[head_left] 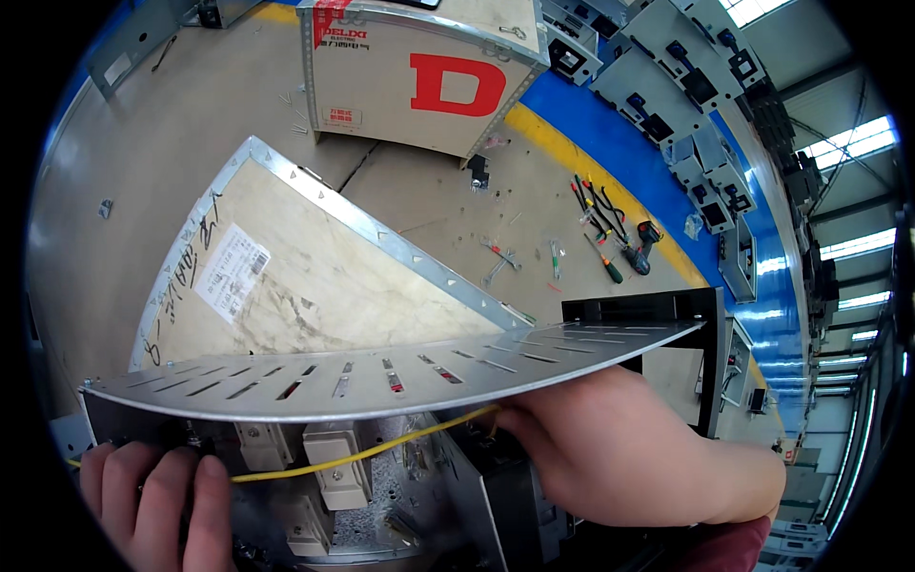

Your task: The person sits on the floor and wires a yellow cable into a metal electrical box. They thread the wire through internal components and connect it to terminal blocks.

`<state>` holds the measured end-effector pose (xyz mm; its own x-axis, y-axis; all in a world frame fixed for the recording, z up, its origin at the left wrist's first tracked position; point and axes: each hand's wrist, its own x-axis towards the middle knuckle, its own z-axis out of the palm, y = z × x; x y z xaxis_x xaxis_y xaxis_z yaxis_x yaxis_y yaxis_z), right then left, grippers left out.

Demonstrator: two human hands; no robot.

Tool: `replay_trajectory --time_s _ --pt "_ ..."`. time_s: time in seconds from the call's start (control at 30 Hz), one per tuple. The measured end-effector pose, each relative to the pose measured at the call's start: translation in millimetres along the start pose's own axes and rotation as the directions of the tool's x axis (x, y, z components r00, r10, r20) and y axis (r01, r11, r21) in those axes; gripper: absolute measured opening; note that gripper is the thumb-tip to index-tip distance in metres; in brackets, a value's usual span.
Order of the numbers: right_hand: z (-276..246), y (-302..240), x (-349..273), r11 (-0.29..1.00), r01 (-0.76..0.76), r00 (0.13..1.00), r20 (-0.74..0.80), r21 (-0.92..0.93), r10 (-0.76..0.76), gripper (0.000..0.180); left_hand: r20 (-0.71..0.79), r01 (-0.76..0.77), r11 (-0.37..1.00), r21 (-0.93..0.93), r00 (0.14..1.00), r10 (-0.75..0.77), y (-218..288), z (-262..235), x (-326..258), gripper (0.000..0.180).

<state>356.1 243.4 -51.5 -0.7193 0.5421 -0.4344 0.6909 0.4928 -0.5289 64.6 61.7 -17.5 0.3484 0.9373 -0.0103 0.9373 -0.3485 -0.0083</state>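
Note:
A thin yellow wire point(367, 454) runs across the inside of a metal electrical cabinet, below a slotted grey metal plate point(315, 381). My right hand point(610, 448) reaches in under the plate's right part, thumb and fingers closed at the wire's upper end; the fingertips are partly hidden. At the lower left, my left hand point(162, 505) has its fingers curled together over the wire, which passes behind them and shows again at their left. Between the hands sit several beige blocks with screws point(335, 467) on a speckled metal sheet. Clear bags of small metal parts point(412, 453) lie beside them.
Beyond the plate stands a wooden crate with metal edging and a paper label point(232, 274). Farther off is another crate point(391, 86) with red marks. A cordless drill point(643, 250), pliers point(599, 212), a screwdriver point(610, 270) and wrenches point(500, 259) lie on the floor. A black frame point(710, 362) rises at right.

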Motion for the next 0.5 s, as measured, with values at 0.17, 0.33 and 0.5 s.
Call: replay_trajectory --time_s 0.17,0.33,0.5 --pt "-3.7 -4.1 0.0 0.999 -0.015 1.0 0.009 -0.036 0.015 0.025 -0.023 -0.015 0.999 0.028 1.0 0.016 -0.2 0.3 -3.1 0.036" --pt "-6.5 -10.3 1.1 0.995 -0.083 0.996 -0.028 0.048 0.084 0.02 -0.062 -0.012 0.999 0.051 0.998 0.015 -0.6 3.4 0.2 0.039" --pt "-9.0 -14.8 0.6 0.995 -0.097 0.994 0.043 -0.012 0.097 0.02 -0.189 0.218 0.976 -0.01 0.958 -0.216 21.3 21.0 -4.3 0.041"
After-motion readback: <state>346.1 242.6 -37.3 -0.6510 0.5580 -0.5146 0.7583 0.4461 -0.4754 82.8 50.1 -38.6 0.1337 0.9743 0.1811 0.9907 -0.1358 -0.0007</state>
